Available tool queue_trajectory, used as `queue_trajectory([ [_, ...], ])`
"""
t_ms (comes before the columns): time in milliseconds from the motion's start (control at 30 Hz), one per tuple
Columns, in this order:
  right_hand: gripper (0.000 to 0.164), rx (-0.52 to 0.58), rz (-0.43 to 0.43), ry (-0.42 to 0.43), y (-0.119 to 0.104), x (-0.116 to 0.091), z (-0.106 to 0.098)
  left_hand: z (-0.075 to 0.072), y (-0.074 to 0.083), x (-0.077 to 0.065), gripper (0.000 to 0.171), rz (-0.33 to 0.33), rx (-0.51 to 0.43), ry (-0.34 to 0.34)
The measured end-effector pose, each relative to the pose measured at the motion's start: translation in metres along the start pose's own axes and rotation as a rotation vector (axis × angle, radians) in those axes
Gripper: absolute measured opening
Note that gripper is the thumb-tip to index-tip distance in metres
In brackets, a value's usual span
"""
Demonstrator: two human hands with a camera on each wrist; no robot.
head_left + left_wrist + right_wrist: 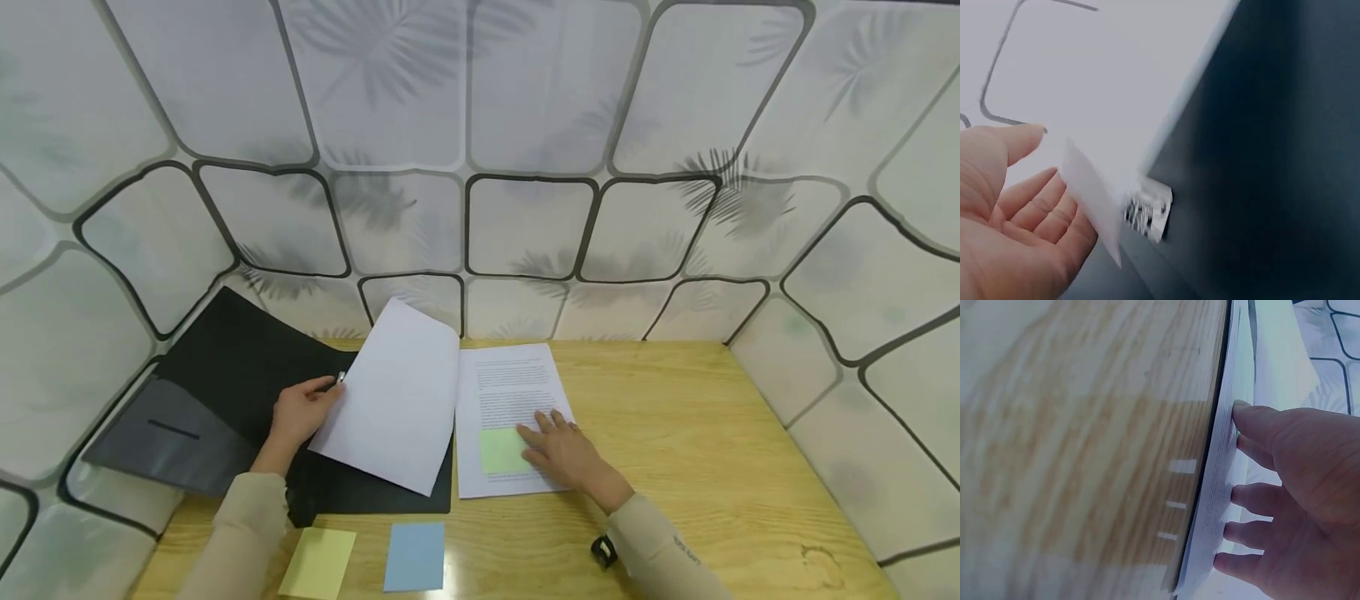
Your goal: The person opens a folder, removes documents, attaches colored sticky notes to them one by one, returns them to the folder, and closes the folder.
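Observation:
My left hand (303, 408) is at the left edge of a raised blank white sheet (397, 396), beside a small metal clip (1150, 209) on the open black folder (255, 367). In the left wrist view its thumb stands apart from the fingers, and the sheet's edge overlaps the fingertips. With fingers spread, my right hand (566, 450) rests on a printed page (513, 379) lying to the right of the folder. A pale green sticky note (501, 452) on that page is right at its fingertips. Seen from the right wrist, the fingertips press along the paper (1210, 487).
A yellow sticky note (318, 562) and a blue one (415, 557) lie at the table's front. Beside the right sleeve is a small black object (603, 551). The wooden table (675, 433) meets patterned walls (532, 225) at the back and sides.

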State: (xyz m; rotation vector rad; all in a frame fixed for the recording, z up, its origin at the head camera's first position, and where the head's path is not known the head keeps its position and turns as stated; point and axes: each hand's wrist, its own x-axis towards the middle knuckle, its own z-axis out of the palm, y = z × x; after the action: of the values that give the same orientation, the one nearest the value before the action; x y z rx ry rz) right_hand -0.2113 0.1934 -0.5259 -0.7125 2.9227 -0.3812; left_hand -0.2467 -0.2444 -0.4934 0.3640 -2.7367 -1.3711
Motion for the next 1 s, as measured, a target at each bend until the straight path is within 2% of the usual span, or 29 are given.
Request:
queue_trajectory([
  [100,0.047,0.003,-0.001,-0.001,0.000,0.001,0.000,0.001,0.005,-0.005,0.051,-0.072,-0.071,-0.061],
  [167,0.047,0.006,-0.003,0.002,0.000,0.000,0.000,0.001,0.009,-0.009,0.048,-0.090,-0.111,-0.079],
  [333,0.047,0.007,0.000,0.007,0.000,0.000,-0.001,0.003,0.030,-0.021,0.044,-0.063,-0.188,-0.141],
  [500,0.047,0.018,-0.005,0.012,-0.002,-0.001,-0.003,0.011,0.055,-0.034,0.041,-0.025,-0.313,-0.222],
  [700,0.047,0.036,-0.019,0.029,0.001,-0.001,-0.002,0.038,0.076,-0.045,0.036,0.050,-0.401,-0.294],
  [833,0.046,0.032,-0.032,0.044,0.004,-0.001,0.000,0.062,0.087,-0.053,0.031,0.091,-0.418,-0.301],
  [1000,0.045,0.075,-0.041,0.049,0.008,0.000,-0.003,0.093,0.097,-0.061,0.026,0.100,-0.420,-0.305],
])
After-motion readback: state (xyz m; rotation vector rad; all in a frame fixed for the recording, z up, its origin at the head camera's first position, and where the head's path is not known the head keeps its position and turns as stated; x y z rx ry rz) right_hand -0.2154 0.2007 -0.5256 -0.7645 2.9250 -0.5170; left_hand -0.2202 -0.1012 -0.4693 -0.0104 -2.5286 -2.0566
